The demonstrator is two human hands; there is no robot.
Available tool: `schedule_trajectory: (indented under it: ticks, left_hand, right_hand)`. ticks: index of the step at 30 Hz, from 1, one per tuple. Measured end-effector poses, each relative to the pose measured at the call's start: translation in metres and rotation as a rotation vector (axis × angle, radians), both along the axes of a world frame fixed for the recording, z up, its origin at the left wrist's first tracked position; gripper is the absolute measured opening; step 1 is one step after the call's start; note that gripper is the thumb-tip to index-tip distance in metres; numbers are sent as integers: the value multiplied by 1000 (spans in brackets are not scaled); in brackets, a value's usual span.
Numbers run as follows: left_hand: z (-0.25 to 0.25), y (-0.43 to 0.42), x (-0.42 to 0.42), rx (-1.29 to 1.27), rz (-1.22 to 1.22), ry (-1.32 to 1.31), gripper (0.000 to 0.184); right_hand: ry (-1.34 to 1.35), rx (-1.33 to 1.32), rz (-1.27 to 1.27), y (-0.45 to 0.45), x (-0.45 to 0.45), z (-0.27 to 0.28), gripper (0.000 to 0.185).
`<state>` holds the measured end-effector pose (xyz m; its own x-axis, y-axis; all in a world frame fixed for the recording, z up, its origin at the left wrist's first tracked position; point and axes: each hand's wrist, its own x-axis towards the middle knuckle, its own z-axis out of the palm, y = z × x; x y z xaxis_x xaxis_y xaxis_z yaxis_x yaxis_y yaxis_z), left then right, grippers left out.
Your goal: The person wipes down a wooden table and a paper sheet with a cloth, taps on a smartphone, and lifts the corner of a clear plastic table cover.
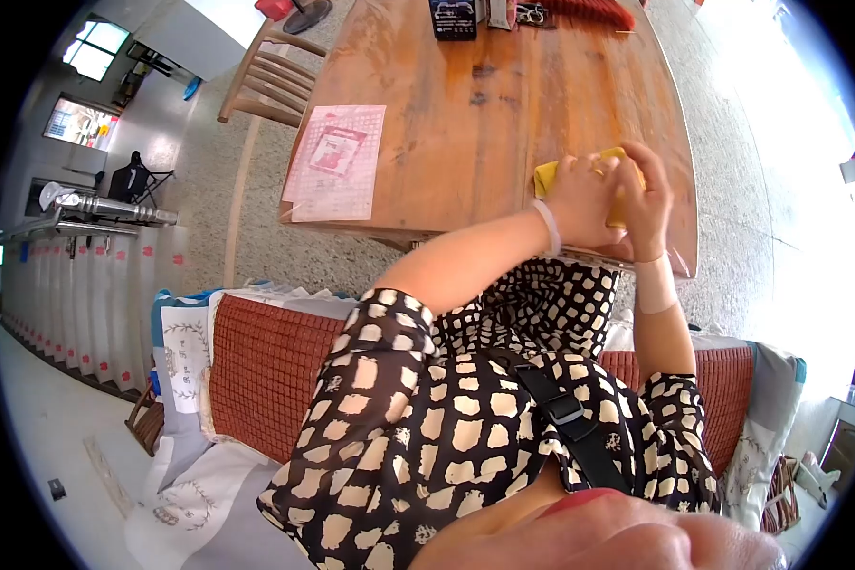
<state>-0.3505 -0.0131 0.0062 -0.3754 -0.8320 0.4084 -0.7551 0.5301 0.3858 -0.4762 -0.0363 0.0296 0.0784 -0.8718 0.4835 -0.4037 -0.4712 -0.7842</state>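
A yellow cloth (545, 177) is bunched in both my hands above the near right corner of the wooden table (427, 142). My left hand (580, 198) is closed over it, with a pale band at the wrist. On the other side, my right hand (647, 204) has its fingers curled around the cloth's right part. The two hands touch or overlap, and they cover much of the cloth. Whether the cloth touches the tabletop, I cannot tell.
A pink printed sheet (337, 161) lies on the table's left side. At the far edge are a dark box (454, 19) and a red bristly item (589, 11). A wooden chair (275, 81) stands left of the table. Beneath me is a bench with red-brown mats (266, 366).
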Motion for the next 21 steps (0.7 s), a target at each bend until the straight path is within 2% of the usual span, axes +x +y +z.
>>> schedule_trajectory:
  ticks: [2,3,5,6,8,9,11,13,16,21]
  left_hand:
    - [-1,-21,24,241,-259,151,65]
    - [9,-20,39,301,-379,325,66]
    - [3,7,88,580,-116,594,64]
    - [23,12,115,603,18,370,62]
    - [29,16,167,477,244,218,56]
    - [8,15,193,333,339,293,52]
    - [-10,7,247,107,457,184,45]
    - [-12,5,289,-176,493,-54,41]
    - [-7,10,317,-236,554,-223,43]
    - [-32,15,334,-81,671,-309,48]
  right_hand:
    - [319,-127,58,16,18,5,27]
    - [333,-109,95,21,24,7,34]
    - [575,-205,52,25,26,-6,39]
    - [692,-251,30,27,28,-12,42]
    - [749,-274,91,27,31,-7,48]
    - [762,-265,132,23,32,-5,48]
    - [781,-273,199,13,35,-4,47]
    - [788,-284,203,-6,38,-6,46]
    - [805,-248,125,-52,42,-16,48]
    - [881,-54,-203,-143,38,-26,52]
